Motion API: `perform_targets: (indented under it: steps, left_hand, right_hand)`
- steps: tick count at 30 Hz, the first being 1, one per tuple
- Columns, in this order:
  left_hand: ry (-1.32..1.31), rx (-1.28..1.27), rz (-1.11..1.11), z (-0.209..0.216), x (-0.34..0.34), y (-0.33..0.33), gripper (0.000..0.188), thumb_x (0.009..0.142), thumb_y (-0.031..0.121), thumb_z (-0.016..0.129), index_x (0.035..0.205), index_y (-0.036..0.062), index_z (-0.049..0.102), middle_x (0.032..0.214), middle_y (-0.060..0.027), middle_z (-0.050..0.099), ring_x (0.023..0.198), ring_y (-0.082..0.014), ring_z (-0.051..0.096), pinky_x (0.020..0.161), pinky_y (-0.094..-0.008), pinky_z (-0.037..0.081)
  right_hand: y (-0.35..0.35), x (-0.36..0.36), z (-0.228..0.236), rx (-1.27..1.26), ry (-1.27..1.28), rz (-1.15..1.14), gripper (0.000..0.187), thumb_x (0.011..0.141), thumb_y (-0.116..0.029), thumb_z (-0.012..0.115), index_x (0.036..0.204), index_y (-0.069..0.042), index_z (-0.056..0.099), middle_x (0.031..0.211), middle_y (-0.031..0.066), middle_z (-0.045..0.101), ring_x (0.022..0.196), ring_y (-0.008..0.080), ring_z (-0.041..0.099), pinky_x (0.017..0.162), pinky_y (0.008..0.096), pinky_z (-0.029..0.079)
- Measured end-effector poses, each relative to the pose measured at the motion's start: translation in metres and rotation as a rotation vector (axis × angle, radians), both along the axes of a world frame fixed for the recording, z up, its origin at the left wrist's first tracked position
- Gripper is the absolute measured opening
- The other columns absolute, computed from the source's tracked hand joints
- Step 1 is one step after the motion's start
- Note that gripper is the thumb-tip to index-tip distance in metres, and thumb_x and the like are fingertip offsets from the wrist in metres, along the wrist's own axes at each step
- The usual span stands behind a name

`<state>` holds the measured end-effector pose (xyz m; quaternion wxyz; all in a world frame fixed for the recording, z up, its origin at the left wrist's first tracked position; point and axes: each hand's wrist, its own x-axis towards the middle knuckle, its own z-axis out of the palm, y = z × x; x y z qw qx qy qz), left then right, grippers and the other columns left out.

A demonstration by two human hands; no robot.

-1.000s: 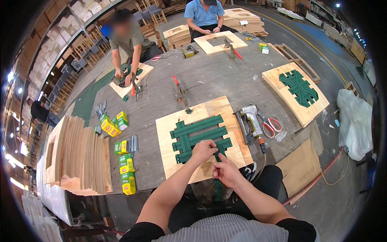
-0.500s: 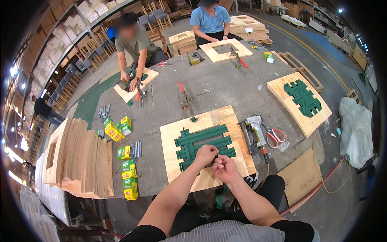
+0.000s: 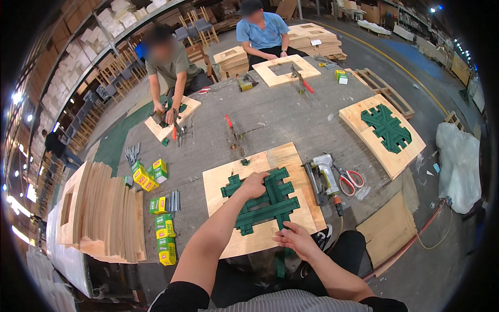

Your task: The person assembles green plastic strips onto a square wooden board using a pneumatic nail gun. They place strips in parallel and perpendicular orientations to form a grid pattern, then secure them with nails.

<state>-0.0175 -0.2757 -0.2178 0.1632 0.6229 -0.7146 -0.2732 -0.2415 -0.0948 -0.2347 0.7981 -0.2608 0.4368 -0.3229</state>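
A square plywood panel (image 3: 228, 244) lies on the table before me, with dark green webbing straps (image 3: 262, 212) crossing its central opening. My left hand (image 3: 254, 185) is at the far side of the opening, its fingers closed at the far end of a lengthwise green strap (image 3: 273, 188). This strap runs toward me between the crosswise ones. At its near end, my right hand (image 3: 296, 240) has fingers stretched apart, thumb side close to or touching the strap; contact is hard to tell. More green webbing (image 3: 281, 262) hangs below the panel's near edge.
To the right lie a staple gun (image 3: 326, 174), red-handled scissors (image 3: 351, 181) and a webbed panel (image 3: 358, 119). Staple boxes (image 3: 165, 236) and stacked wooden frames (image 3: 106, 208) stand left. Pliers (image 3: 234, 132) lie beyond the panel. Two people (image 3: 174, 67) (image 3: 265, 31) work across the table.
My hands, close together over the near straps before, have separated: the left went to the far side, the right slightly nearer me. A lengthwise strap now shows across the others. The view shifted slightly.
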Motion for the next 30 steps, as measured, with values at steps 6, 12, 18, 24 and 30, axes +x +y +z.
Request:
perform_targets:
  steps: [6, 12, 18, 24, 30]
  left_hand:
    - [-0.109, -0.012, 0.149, 0.007, -0.001, 0.001, 0.029, 0.086, 0.017, 0.075, 0.112, 0.0049, 0.072, 0.103, -0.0147, 0.074, 0.097, -0.0314, 0.072, 0.088, -0.042, 0.056]
    - [-0.042, -0.009, 0.184, -0.004, 0.0, -0.006, 0.024, 0.082, 0.022, 0.08, 0.1, 0.0072, 0.077, 0.098, -0.0151, 0.073, 0.095, -0.0293, 0.072, 0.084, -0.0416, 0.057]
    - [0.186, 0.026, 0.173, -0.015, 0.003, -0.014, 0.03, 0.085, 0.023, 0.078, 0.112, 0.0092, 0.075, 0.091, -0.0099, 0.071, 0.084, -0.0245, 0.07, 0.079, -0.0385, 0.056]
    - [0.164, 0.068, 0.368, -0.018, 0.017, -0.025, 0.032, 0.091, 0.027, 0.072, 0.118, 0.0101, 0.072, 0.1, -0.0093, 0.076, 0.089, -0.0221, 0.073, 0.081, -0.0354, 0.057]
    - [0.123, 0.174, 0.349, -0.006, -0.016, -0.043, 0.024, 0.088, 0.025, 0.074, 0.107, 0.0098, 0.076, 0.094, -0.0081, 0.076, 0.086, -0.0223, 0.074, 0.078, -0.037, 0.057]
  right_hand:
    - [-0.012, 0.011, 0.002, 0.001, 0.013, 0.076, 0.064, 0.106, -0.017, 0.058, 0.16, 0.0, 0.027, 0.114, 0.0152, 0.068, 0.087, 0.0213, 0.07, 0.078, 0.0356, 0.058]
    - [-0.099, 0.063, 0.018, 0.12, -0.306, -0.123, 0.05, 0.108, -0.016, 0.052, 0.155, -0.009, 0.036, 0.088, 0.0071, 0.065, 0.062, 0.0157, 0.059, 0.069, 0.0391, 0.055]
    - [-0.155, 0.082, -0.018, 0.253, -0.627, -0.245, 0.009, 0.108, -0.015, 0.049, 0.1, -0.018, 0.052, 0.077, 0.0022, 0.061, 0.05, 0.0114, 0.047, 0.064, 0.0347, 0.052]
    - [-0.183, 0.108, -0.022, 0.456, -0.965, -0.298, 0.016, 0.103, -0.009, 0.049, 0.089, -0.004, 0.053, 0.069, 0.0005, 0.052, 0.047, 0.0109, 0.041, 0.059, 0.0282, 0.048]
    - [-0.188, 0.08, -0.019, 0.37, -0.748, -0.342, 0.009, 0.102, -0.009, 0.051, 0.097, -0.003, 0.056, 0.072, 0.002, 0.057, 0.049, 0.0133, 0.047, 0.06, 0.03, 0.05]
